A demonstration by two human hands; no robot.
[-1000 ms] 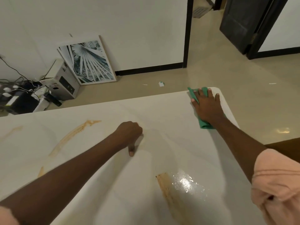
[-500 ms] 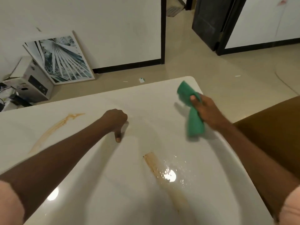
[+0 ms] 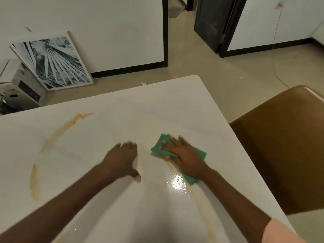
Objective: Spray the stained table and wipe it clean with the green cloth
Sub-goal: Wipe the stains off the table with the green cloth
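- Pale tiled floor (image 3: pixel 228 71) runs behind a white table (image 3: pixel 157 106) that fills most of the head view; white walls with dark skirting and a dark door (image 3: pixel 212 23) stand at the back.
- Against the left wall leans a framed palm-leaf print (image 3: pixel 52 62), with a white box (image 3: pixel 21 88) just beside it on the floor.
- On the right, a brown chair (image 3: pixel 284 146) sits close against the table's edge.
- Across the tabletop lie 3 brownish stains: a long streak (image 3: pixel 64 128) at the far left, a shorter smear (image 3: pixel 35 181) nearer the left edge, and a faint trail (image 3: pixel 201 199) running toward the camera from under the cloth.
- A wet patch (image 3: pixel 177 183) glints between the 2 forearms, just beside the cloth's near corner.
- Pressed flat on the table right of centre lies the green cloth (image 3: pixel 200 153), folded, its far corner poking out past the fingertips.
- Lying palm-down on that cloth is the right hand (image 3: pixel 182 156), fingers spread and flat rather than gripping it.
- Palm-down on bare table just left of the cloth rests the left hand (image 3: pixel 122 160), fingers together, thumb stuck out toward the camera, holding nothing.
- A pink sleeve (image 3: pixel 280 232) shows at the lower right corner.
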